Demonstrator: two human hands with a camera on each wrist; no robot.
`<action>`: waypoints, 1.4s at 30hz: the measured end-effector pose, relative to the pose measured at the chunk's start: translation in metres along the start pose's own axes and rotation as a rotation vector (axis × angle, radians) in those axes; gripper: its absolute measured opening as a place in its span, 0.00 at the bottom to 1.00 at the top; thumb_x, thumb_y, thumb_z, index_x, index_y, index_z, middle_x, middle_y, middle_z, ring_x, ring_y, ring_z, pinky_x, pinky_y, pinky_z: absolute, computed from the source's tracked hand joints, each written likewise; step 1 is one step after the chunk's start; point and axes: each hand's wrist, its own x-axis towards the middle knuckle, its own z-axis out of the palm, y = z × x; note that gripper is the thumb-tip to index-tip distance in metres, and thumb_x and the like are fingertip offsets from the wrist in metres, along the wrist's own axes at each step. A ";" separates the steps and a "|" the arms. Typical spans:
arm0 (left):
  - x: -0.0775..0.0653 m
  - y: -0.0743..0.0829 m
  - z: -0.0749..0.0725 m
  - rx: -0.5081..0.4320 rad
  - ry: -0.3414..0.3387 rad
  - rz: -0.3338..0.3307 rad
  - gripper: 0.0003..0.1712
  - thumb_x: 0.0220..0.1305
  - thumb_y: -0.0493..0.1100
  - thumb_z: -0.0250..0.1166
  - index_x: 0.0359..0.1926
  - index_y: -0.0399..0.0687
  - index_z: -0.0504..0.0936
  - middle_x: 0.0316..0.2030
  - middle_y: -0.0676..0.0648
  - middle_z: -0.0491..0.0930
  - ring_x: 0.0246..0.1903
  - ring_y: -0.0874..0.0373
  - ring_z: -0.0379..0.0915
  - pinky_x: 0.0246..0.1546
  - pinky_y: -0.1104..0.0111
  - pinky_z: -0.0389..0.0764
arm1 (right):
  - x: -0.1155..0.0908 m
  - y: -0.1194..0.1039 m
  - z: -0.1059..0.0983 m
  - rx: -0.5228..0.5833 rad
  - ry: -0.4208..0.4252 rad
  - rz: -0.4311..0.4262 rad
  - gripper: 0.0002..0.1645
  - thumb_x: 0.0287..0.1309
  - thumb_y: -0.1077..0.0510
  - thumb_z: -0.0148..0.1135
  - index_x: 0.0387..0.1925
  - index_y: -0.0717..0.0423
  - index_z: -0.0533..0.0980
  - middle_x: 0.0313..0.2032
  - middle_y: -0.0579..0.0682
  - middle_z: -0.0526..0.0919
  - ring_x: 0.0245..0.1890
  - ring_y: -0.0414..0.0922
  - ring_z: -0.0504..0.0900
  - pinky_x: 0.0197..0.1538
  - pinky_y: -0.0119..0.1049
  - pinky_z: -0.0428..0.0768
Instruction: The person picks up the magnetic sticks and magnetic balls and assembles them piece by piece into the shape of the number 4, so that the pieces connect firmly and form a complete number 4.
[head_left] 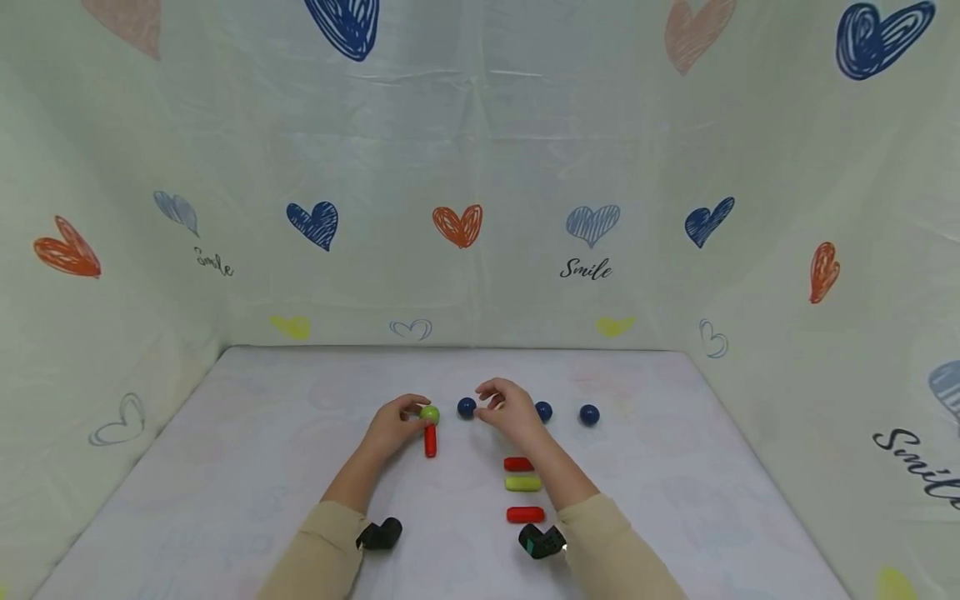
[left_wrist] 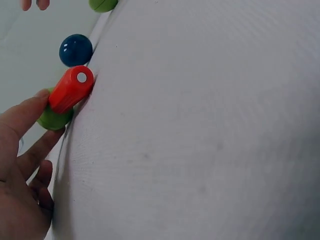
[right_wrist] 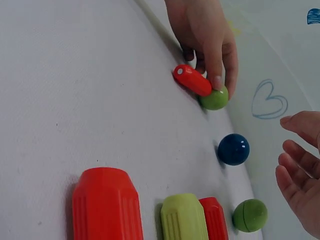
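Observation:
My left hand (head_left: 396, 423) pinches a green ball (head_left: 430, 414) between thumb and fingers. A red rod (head_left: 431, 441) with a small pale dot on its end reaches from that ball toward me, its far end against the ball. To the right sits a dark blue ball (head_left: 467, 407), apart from the green one. My right hand (head_left: 510, 410) is just beside the blue ball, fingers loosely bent with nothing between them. In the right wrist view another green ball (right_wrist: 250, 215) lies below the fingers of the right hand; the hand hides it in the head view.
Two more blue balls, one (head_left: 543, 411) partly behind the right hand and one (head_left: 589, 415) farther right. By the right forearm lie a red rod (head_left: 517, 464), a yellow-green rod (head_left: 522, 483) and another red rod (head_left: 525, 515). A heart-printed cloth (head_left: 525, 308) rises behind the white table (head_left: 300, 450).

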 end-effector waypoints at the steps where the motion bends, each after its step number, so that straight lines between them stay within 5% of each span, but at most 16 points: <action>1: 0.000 0.000 0.000 0.005 -0.003 0.005 0.18 0.57 0.38 0.71 0.50 0.45 0.82 0.44 0.43 0.82 0.41 0.48 0.69 0.42 0.58 0.71 | 0.001 0.000 0.000 -0.006 -0.002 -0.002 0.18 0.54 0.63 0.71 0.48 0.59 0.79 0.42 0.50 0.80 0.38 0.45 0.76 0.38 0.36 0.78; 11: 0.002 -0.005 -0.002 -0.025 -0.076 -0.013 0.24 0.58 0.42 0.71 0.56 0.50 0.79 0.50 0.42 0.79 0.52 0.41 0.69 0.56 0.47 0.69 | 0.013 0.005 0.000 -0.073 -0.040 -0.044 0.19 0.55 0.63 0.70 0.49 0.59 0.78 0.44 0.54 0.80 0.43 0.47 0.76 0.45 0.39 0.79; 25: -0.003 -0.006 -0.004 -0.003 -0.119 -0.018 0.26 0.56 0.44 0.74 0.57 0.57 0.78 0.53 0.44 0.76 0.56 0.42 0.66 0.57 0.45 0.68 | 0.030 -0.003 0.000 -0.124 -0.146 0.000 0.20 0.55 0.61 0.71 0.50 0.59 0.78 0.45 0.53 0.80 0.45 0.49 0.75 0.45 0.39 0.78; 42: -0.007 -0.006 -0.005 -0.065 -0.126 0.002 0.18 0.59 0.43 0.71 0.51 0.58 0.83 0.55 0.48 0.76 0.59 0.44 0.64 0.61 0.47 0.64 | 0.050 0.007 0.011 -0.222 -0.265 0.030 0.17 0.53 0.60 0.73 0.46 0.54 0.80 0.42 0.47 0.79 0.40 0.46 0.73 0.41 0.36 0.77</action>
